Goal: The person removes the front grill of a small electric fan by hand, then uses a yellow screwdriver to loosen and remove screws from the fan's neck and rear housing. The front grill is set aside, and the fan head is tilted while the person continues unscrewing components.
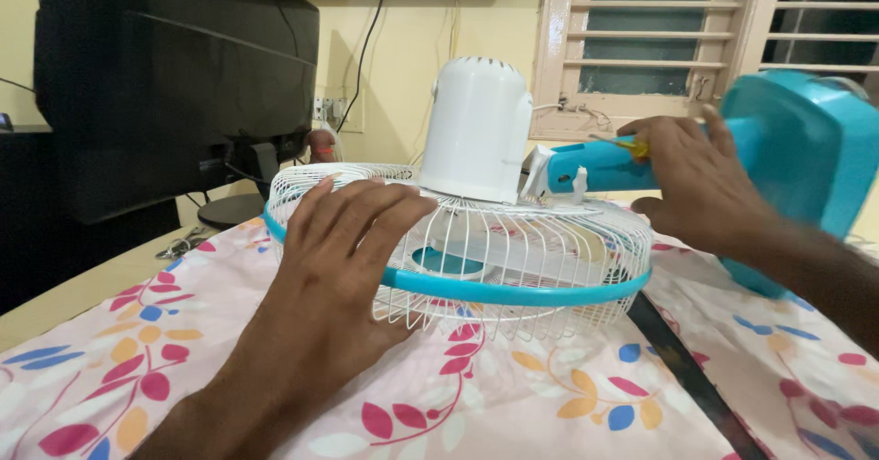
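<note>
A table fan lies face down on a floral cloth. Its white wire cage [513,268] has a turquoise rim [513,291], and the white motor housing [476,130] points up. My left hand [343,240] rests flat on the cage's left side, fingers spread. My right hand [705,185] grips the turquoise fan neck [586,167] near the turquoise base [806,149], with a thin yellow-handled tool [632,146] under its fingers.
A black monitor [174,85] on a stand sits at the left rear. Pliers or scissors [183,243] lie by its foot. The pink floral cloth [513,396] covers the table. A shuttered window [659,39] and wall cables are behind.
</note>
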